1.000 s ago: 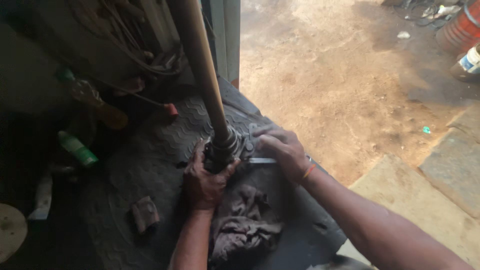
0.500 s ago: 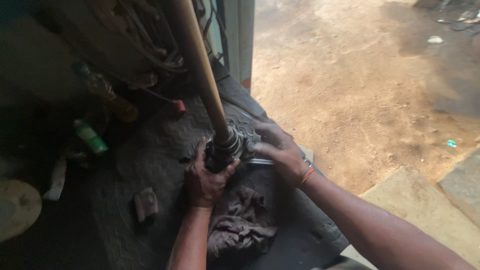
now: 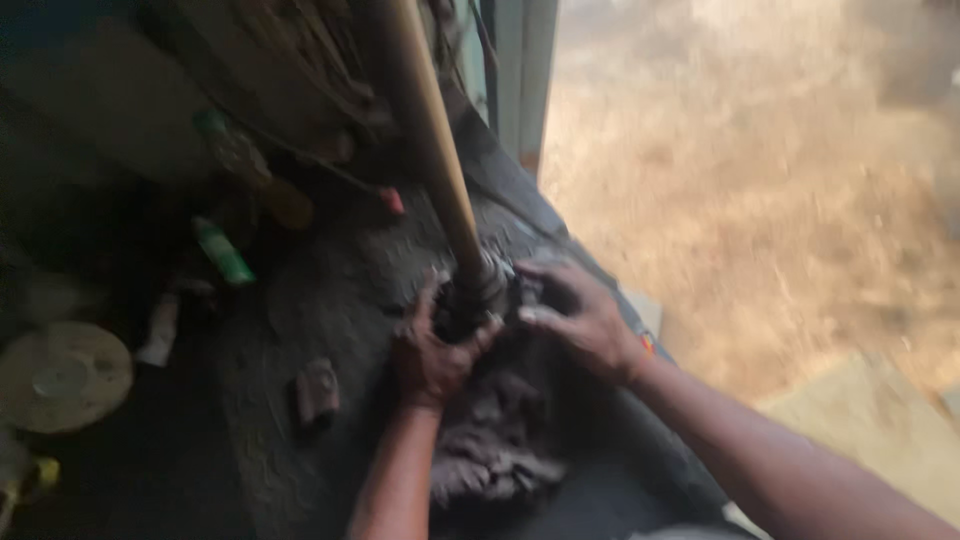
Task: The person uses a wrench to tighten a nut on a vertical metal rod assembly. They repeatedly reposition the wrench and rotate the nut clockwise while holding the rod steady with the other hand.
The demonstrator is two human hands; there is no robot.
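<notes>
Both hands have held their grip while the view swung left and blurred.
Left hand (image 3: 432, 345) clenches the joint (image 3: 478, 295) at the shaft (image 3: 430, 130) foot; right hand (image 3: 580, 320) fingers press its side above the rag (image 3: 500, 440) on the worktop (image 3: 300, 300). Steady the base firmly.

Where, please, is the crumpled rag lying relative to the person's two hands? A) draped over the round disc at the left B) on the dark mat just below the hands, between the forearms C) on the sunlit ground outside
B: the crumpled rag lies on the dark mat just below the left hand and right hand, between the forearms.
</notes>
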